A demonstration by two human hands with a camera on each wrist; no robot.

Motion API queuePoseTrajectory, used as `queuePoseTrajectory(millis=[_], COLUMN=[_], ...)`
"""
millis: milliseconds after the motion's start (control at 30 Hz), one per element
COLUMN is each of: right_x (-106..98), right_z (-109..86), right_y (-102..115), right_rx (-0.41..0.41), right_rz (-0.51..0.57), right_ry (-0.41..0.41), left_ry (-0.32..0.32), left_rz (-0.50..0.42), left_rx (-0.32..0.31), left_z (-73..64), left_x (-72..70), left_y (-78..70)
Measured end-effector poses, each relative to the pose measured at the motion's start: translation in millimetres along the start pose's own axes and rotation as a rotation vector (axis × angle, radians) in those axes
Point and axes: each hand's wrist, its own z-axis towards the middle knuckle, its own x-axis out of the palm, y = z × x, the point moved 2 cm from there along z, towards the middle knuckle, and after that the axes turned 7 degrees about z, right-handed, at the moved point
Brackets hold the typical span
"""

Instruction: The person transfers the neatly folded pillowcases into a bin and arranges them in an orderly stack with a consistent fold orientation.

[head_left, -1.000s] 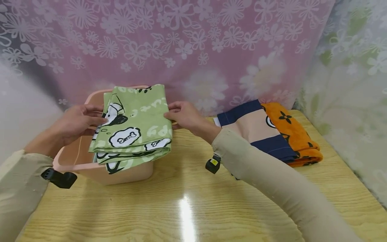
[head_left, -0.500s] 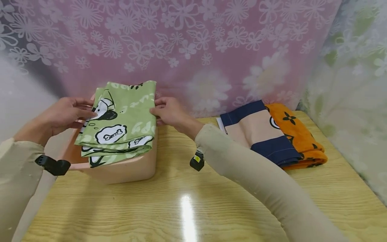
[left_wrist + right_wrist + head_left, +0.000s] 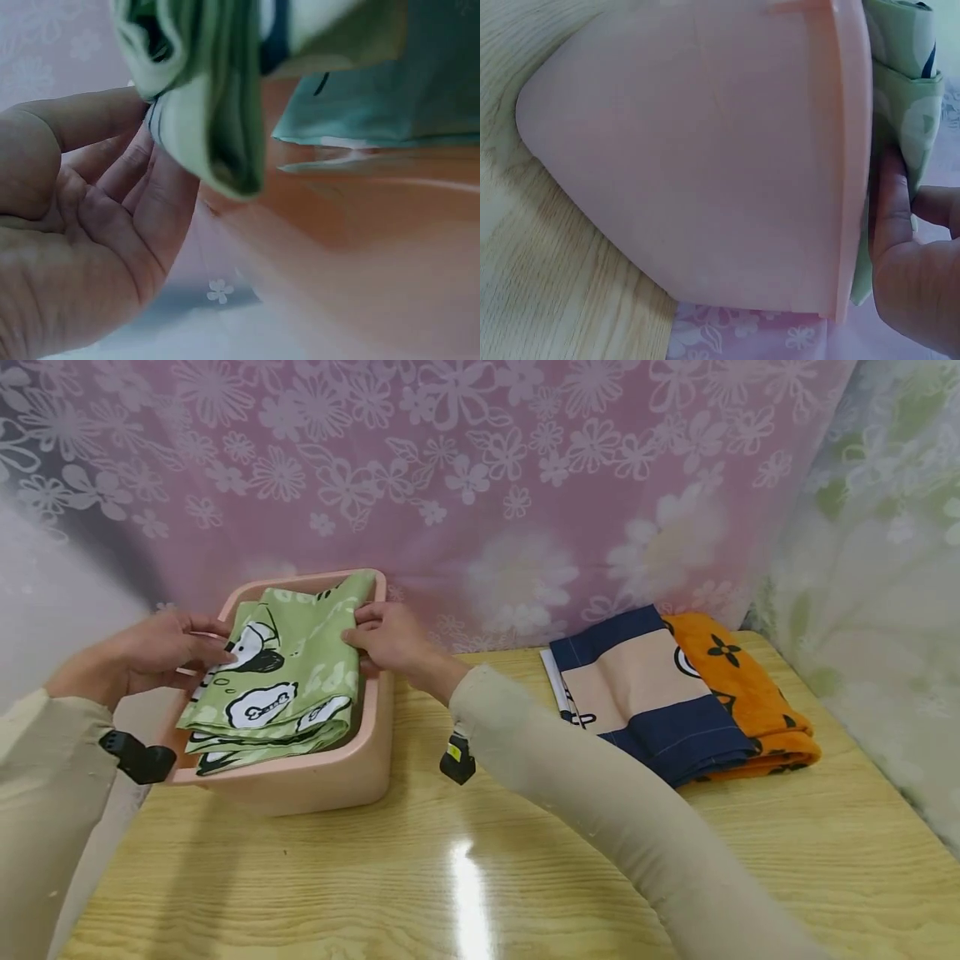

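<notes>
A folded green cloth (image 3: 300, 647) with a cartoon dog and bone prints lies level across the mouth of a pink plastic bin (image 3: 315, 785), partly below its rim. My left hand (image 3: 161, 647) pinches the cloth's left edge between thumb and fingers. At the opposite edge, my right hand (image 3: 393, 639) pinches it too, close over the bin's right rim. The left wrist view shows the cloth's layered folds (image 3: 202, 112) at my fingers, with a teal cloth (image 3: 390, 109) inside the bin beyond. From the right wrist, the bin's outer wall (image 3: 690, 165) fills most of the view.
On the right of the wooden table (image 3: 360, 877) lies a folded navy and beige cloth (image 3: 622, 685), overlapping a folded orange cloth (image 3: 738, 668) with dark flower prints. A pink floral curtain (image 3: 480, 485) hangs behind the bin.
Both hands have brought the green cloth left and then down into the mouth of the bin. The bin's right and back rim now show around it. The cloths on the right stay put.
</notes>
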Motion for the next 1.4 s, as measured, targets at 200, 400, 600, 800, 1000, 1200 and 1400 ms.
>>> queuePoseTrajectory(millis=[200, 400, 600, 800, 1000, 1200, 1400], right_x=[6.7, 8.0, 6.5, 7.5, 8.8, 8.2, 8.8], right_z=[-0.9, 1.6, 3.1, 2.9, 0.7, 1.9, 0.2], right_y=[-2.4, -1.2, -1.9, -3.3, -3.4, -6.1, -6.4], right_rx=[-0.037, -0.105, -0.119, -0.132, -0.14, -0.117, -0.121], right_rz=[-0.102, -0.35, -0.456, -0.516, -0.499, -0.464, -0.471], right_ry=[0.023, -0.013, -0.038, -0.047, -0.055, -0.059, -0.056], left_ry=[0.025, 0.01, 0.006, 0.006, 0.008, 0.004, 0.001], left_rz=[-0.017, -0.039, -0.025, -0.017, -0.086, -0.09, -0.07], left_rx=[-0.016, -0.03, -0.037, -0.052, -0.058, -0.057, -0.055], left_z=[-0.1, 1.5, 4.2, 3.7, 1.8, 1.7, 0.8], left_x=[-2.8, -3.5, -1.4, -0.2, -2.4, -1.0, 0.0], left_y=[6.2, 5.5, 4.3, 5.4, 9.3, 9.2, 9.8])
